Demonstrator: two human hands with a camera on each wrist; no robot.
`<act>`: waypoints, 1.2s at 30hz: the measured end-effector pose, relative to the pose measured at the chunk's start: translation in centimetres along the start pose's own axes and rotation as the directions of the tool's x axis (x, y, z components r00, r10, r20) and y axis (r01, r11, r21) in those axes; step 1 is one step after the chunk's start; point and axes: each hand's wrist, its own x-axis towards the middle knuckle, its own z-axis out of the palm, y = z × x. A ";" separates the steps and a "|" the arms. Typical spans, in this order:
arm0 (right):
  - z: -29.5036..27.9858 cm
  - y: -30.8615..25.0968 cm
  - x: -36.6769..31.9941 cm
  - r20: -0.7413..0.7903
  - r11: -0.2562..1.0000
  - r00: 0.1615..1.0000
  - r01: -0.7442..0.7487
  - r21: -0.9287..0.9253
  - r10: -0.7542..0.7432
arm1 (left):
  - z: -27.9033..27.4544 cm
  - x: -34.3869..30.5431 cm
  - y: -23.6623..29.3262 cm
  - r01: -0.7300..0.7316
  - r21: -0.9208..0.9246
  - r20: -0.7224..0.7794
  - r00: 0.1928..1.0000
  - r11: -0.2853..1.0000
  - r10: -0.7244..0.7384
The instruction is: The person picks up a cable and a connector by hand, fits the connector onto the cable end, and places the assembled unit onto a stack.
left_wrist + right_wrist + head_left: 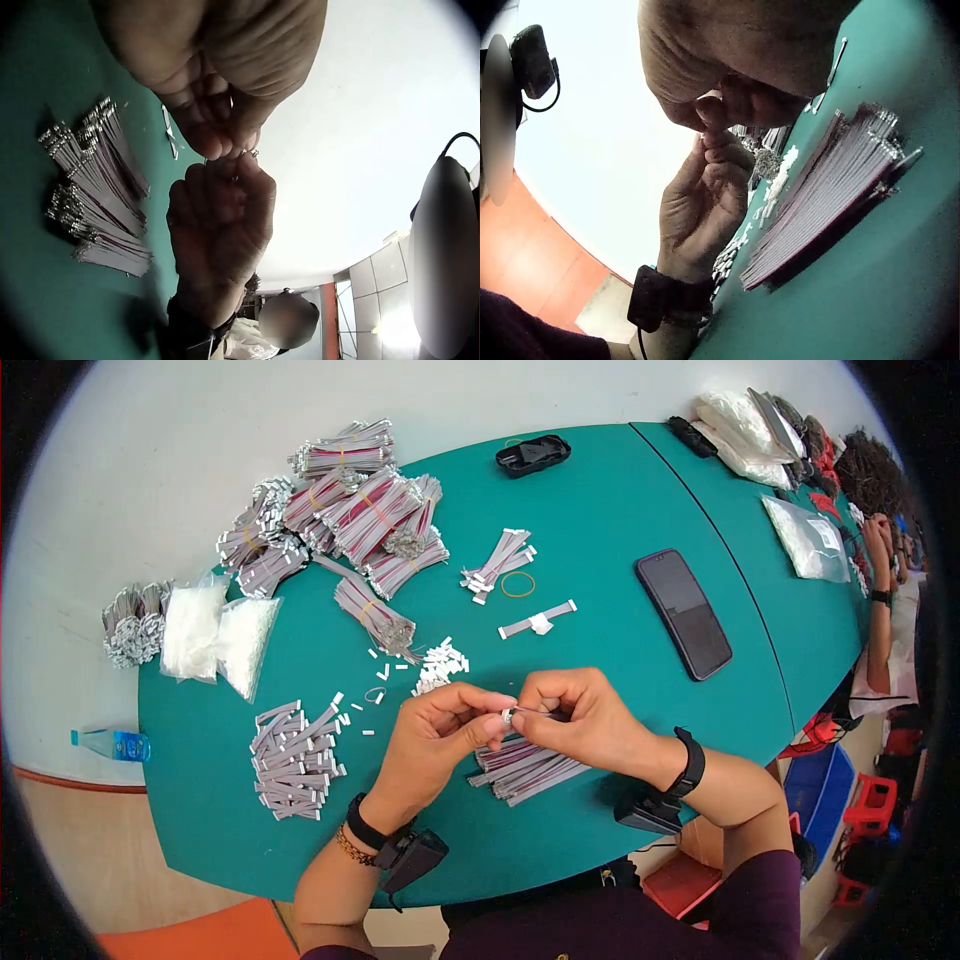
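A small white plastic connector [508,717] was held just above the green desk [220,830], in front of the seated person. It was pinched between thumb and fingers by the left grip [440,735], while the right grip [585,720] was clamped on a thin grey cable end [545,713] at its side, largely hidden by the fingers. Below the hands, a flat stack of grey-and-maroon ribbon cables [525,772] was laid out. Loose white plastic connectors [440,666] were heaped just beyond, and short grey cables with white ends [293,765] were piled to the left. Farther back, rubber-banded grey-and-maroon cable bundles [375,515] were stacked; to the right, a black smartphone [685,615] was seen lying flat.
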 end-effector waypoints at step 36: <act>-0.1 0.1 0.2 0.027 1.000 1.000 -0.017 0.023 0.016 | -0.1 0.1 -0.2 -0.036 0.095 -0.057 0.997 0.995 0.041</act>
